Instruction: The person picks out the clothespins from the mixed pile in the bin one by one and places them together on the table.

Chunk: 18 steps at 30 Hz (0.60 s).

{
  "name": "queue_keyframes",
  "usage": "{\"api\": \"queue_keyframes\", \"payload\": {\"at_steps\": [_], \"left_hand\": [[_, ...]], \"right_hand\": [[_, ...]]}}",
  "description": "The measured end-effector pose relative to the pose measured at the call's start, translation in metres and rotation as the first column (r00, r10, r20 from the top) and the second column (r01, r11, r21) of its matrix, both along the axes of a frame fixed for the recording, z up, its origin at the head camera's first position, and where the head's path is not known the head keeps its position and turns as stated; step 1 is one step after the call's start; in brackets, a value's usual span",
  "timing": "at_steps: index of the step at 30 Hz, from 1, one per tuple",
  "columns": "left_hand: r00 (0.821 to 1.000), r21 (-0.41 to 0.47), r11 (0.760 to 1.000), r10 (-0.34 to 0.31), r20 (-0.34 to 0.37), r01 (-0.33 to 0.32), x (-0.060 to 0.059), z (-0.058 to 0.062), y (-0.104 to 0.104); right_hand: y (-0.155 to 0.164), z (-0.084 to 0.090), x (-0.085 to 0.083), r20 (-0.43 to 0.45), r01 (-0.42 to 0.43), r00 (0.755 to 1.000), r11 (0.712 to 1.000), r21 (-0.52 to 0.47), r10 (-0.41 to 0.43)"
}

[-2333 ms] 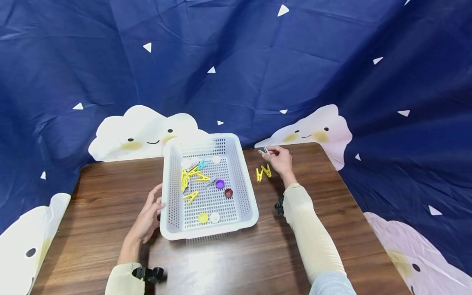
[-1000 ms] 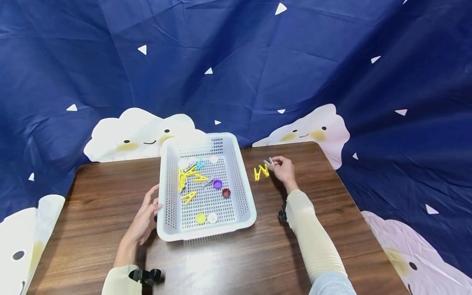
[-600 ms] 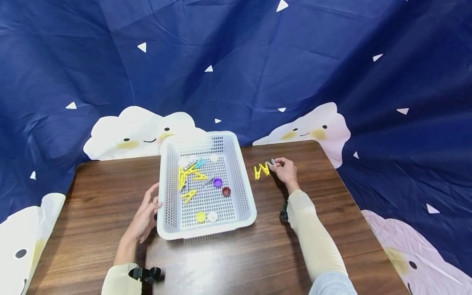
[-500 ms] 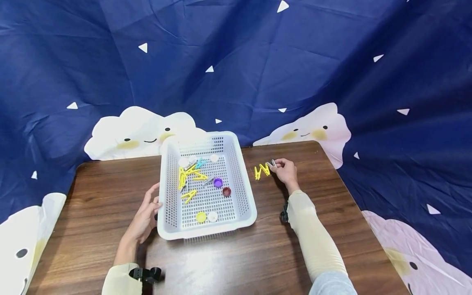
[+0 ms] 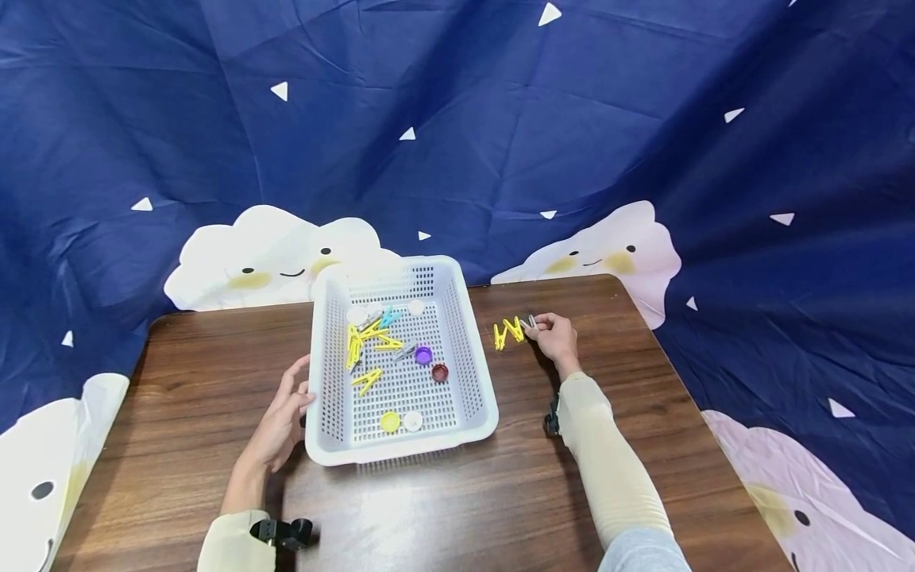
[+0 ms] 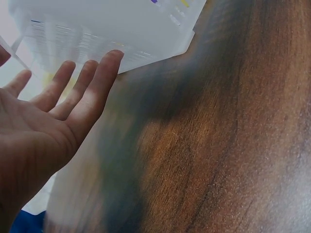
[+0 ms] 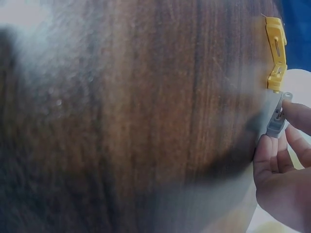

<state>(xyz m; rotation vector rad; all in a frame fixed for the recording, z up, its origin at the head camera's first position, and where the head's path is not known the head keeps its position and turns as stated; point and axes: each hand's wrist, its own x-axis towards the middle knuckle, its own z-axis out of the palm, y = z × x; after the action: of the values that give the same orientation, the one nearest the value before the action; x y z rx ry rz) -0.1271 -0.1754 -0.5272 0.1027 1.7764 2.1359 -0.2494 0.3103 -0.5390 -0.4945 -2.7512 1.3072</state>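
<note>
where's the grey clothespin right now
In the head view, the grey clothespin is pinched in the right hand, right of the basket, beside the yellow clothespins.

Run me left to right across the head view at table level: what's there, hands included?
Left hand touching the basket's side → white basket holding pegs and caps → yellow pegs on the table → grey peg → right hand pinching it.

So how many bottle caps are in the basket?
6, possibly more hidden: white caps at the far end, purple cap, dark red cap, yellow cap, white cap.
</note>
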Motion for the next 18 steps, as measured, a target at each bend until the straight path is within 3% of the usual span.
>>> {"api": "queue_keyframes", "payload": {"at_steps": [8,18], "left_hand": [[1.000,0.003,1.000,-0.004,0.002,0.004,0.0007,-0.0006,-0.0001],[1.000,-0.005,1.000,0.003,0.005,-0.003,0.0003,-0.0012,-0.0002]], "right_hand": [[0.0007,-0.0016,0.0008,0.009,-0.016,1.000,1.000,0.012,0.016],[-0.0005,-0.0093,0.0000,-0.050,0.013,0.999,0.999,0.043,-0.011]]}}
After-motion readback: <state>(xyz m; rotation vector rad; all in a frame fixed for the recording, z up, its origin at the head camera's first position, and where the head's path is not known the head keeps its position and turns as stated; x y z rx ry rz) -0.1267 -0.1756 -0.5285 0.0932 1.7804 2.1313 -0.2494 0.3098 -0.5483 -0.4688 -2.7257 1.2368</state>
